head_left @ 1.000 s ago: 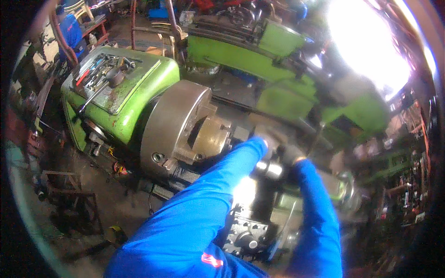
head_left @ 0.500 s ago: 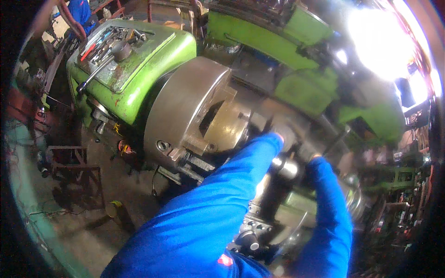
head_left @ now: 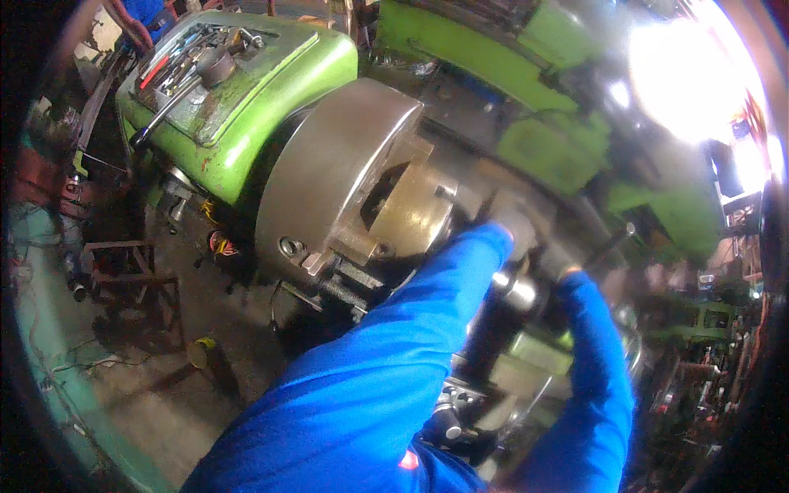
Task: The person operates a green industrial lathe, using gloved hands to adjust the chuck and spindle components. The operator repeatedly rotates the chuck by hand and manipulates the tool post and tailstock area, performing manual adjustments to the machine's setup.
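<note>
Green machinery (head_left: 477,62) fills the far side of a cluttered workshop, with a bright light glaring at the far right. On the left stands a lathe's green headstock (head_left: 246,156), a tray of tools (head_left: 185,70) on its top. From it, a broad steel chuck (head_left: 337,164) faces right, and a brass-coloured block (head_left: 415,209) sits at its front face.

Both blue-sleeved arms reach across from the near edge. Their ends meet to the right of the block: the left hand (head_left: 521,228) nearer the chuck, the right hand (head_left: 556,260) just beside it, farther right. Both look dark grey and blurred, perhaps gloved. Whether either is clenched on something or merely resting there, I cannot tell; the fingers do not show clearly.

Just on the near side of the hands lies a shiny metal cylinder (head_left: 518,292). Its long axis slants from left toward near right, roughly in line with the chuck's own axis. The right hand seems slightly nearer to it. Beyond that hand, a thin rod (head_left: 612,241) slants off toward the far right; contact with the hand is unclear.
</note>
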Motion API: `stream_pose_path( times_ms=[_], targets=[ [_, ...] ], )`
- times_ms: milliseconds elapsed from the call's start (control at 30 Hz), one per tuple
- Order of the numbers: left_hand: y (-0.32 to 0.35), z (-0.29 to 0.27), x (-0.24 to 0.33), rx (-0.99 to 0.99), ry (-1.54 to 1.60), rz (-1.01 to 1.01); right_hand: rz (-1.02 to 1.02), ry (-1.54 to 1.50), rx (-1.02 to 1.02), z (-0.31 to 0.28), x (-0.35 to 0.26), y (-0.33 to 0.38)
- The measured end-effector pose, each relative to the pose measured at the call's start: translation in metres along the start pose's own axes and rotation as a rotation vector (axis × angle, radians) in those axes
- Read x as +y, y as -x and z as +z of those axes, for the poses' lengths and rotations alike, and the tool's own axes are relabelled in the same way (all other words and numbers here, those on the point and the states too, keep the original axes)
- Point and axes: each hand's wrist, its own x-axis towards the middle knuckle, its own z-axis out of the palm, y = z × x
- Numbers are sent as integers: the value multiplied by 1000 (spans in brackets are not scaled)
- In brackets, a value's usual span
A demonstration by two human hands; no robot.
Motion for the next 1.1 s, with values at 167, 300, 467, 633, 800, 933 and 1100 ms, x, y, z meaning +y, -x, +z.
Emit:
stream_pose_path(
  times_ms=[167,300,467,633,800,933,1100],
  targets=[
    [-24,36,0,-12,143,14,140,41,44,7,3,-1],
    [-34,47,3,72,39,-27,116,0,119,2,-12,8],
    [-44,49,4,-72,25,75,83,11,-25,11,21,-11],
    [-23,27,6,-82,61,40,90,63,-27,-6,6,-2],
    [-25,35,-6,-47,131,32,68,179,-20,-3,1,-9],
    [-5,8,-2,-29,216,74,17,246,30,18,51,-24],
    [10,-4,-5,-17,120,71,11,294,60,18,45,-24]
  ],
)
